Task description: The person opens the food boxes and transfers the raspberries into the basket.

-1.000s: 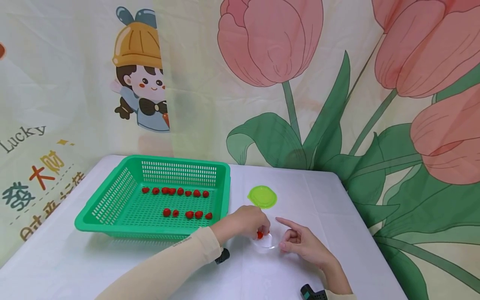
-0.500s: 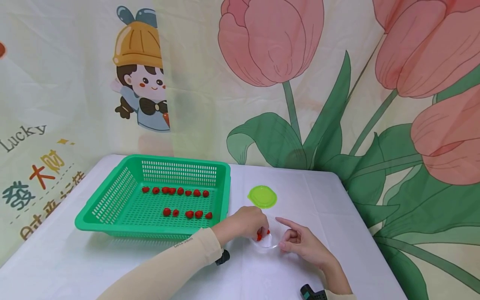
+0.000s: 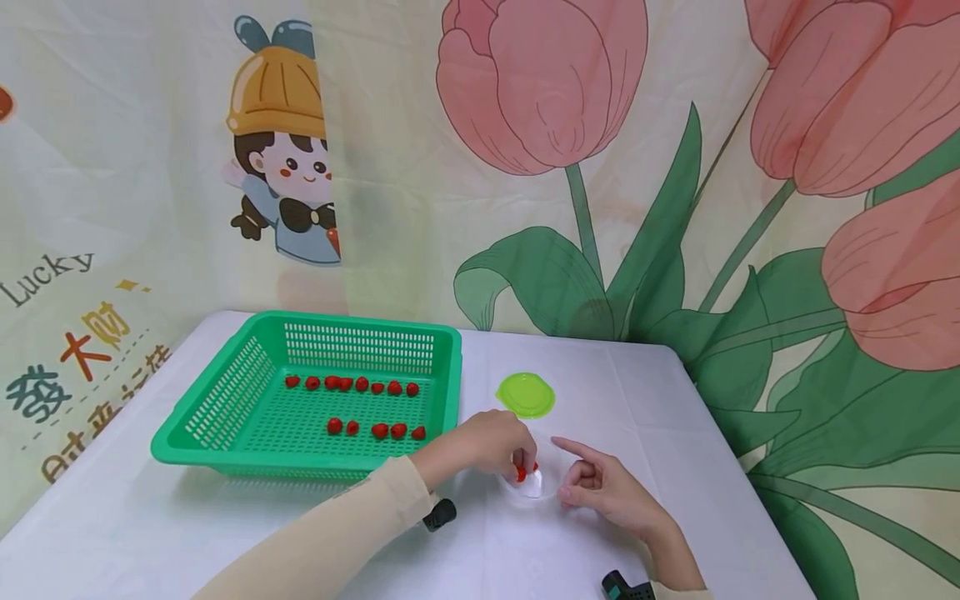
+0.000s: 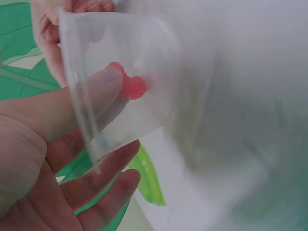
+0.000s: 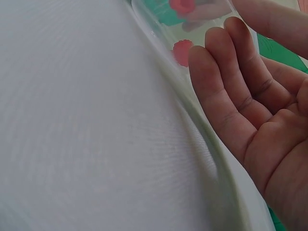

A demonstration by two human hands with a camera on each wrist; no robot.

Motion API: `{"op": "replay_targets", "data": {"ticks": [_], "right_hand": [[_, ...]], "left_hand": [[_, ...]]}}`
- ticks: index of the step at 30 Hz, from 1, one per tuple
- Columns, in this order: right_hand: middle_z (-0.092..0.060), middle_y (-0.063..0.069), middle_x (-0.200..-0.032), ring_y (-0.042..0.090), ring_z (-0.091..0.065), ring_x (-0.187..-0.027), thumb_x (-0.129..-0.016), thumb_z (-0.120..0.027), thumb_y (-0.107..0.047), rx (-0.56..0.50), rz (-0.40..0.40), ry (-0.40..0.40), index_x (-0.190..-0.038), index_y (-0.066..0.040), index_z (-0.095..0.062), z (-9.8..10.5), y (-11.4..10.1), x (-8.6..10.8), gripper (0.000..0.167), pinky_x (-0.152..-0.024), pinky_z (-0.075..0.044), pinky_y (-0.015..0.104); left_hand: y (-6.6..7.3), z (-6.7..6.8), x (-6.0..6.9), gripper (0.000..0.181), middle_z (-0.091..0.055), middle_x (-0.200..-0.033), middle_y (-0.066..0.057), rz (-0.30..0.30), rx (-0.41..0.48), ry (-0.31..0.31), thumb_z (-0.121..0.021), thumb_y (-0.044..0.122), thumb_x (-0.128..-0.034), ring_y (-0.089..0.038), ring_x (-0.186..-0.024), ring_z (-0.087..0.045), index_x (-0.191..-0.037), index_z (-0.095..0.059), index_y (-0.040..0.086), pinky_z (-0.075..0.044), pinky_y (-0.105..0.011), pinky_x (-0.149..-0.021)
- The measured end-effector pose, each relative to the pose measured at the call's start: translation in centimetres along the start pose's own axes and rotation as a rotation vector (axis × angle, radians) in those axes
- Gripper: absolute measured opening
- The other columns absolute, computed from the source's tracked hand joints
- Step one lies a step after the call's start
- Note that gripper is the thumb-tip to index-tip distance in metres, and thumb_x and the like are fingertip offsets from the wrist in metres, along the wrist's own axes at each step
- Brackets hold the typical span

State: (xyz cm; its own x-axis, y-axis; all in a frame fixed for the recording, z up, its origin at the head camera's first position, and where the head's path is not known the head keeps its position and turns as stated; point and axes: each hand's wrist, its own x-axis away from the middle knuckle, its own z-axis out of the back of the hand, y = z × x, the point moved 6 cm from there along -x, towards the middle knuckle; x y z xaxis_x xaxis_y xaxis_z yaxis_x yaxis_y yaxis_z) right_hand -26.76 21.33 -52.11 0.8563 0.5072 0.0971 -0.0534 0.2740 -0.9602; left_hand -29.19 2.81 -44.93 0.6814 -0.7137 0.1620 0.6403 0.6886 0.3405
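In the head view, my left hand (image 3: 498,446) reaches into a clear plastic cup (image 3: 544,492). Its thumb and a finger pinch a red raspberry (image 4: 124,85) inside that cup, with the other fingers outside the wall. A second raspberry (image 4: 138,88) lies close beside it, near the cup's bottom; in the right wrist view this raspberry (image 5: 182,53) shows through the wall. My right hand (image 3: 611,492) holds the cup from the right, index finger along the far side and thumb at the near side. Its remaining fingers are bent against the palm side.
A green slotted basket (image 3: 300,467) stands on the left, with two rows of raspberries on its floor. Behind the cup, a light green lid (image 3: 526,395) lies flat on the white tablecloth (image 3: 637,408). A printed curtain (image 3: 390,167) hangs behind the table.
My left wrist and sleeve have shifted slightly left, while its fingertips stay in the cup with the raspberry. The right hand keeps its place at the cup.
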Motion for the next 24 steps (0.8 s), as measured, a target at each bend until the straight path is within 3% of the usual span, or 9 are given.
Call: {"op": "replay_targets", "data": {"ticks": [14,24], "right_hand": [[-0.070,0.011,-0.095,0.020,-0.071,-0.082,-0.097,-0.078,-0.011,-0.009,-0.005,-0.001,-0.163,-0.012,-0.042,0.0,-0.1,-0.1,0.075,-0.079,-0.060,0.026],[-0.070,0.011,-0.095,0.019,-0.070,-0.083,-0.097,-0.079,-0.011,-0.009,-0.002,0.000,-0.163,-0.011,-0.042,0.0,-0.1,-0.2,0.075,-0.080,-0.060,0.026]], "left_hand": [[-0.2,3.4,2.3,0.012,-0.074,-0.091,0.014,-0.024,0.096,0.054,-0.086,0.015,-0.0907,-0.007,-0.090,-0.064,-0.100,-0.082,0.021,-0.054,-0.027,-0.080],[-1.9,7.1,6.1,0.013,-0.074,-0.093,0.016,-0.061,0.127,0.128,-0.084,0.016,-0.0924,-0.011,-0.097,-0.068,-0.104,-0.081,0.021,-0.056,-0.028,-0.082]]}}
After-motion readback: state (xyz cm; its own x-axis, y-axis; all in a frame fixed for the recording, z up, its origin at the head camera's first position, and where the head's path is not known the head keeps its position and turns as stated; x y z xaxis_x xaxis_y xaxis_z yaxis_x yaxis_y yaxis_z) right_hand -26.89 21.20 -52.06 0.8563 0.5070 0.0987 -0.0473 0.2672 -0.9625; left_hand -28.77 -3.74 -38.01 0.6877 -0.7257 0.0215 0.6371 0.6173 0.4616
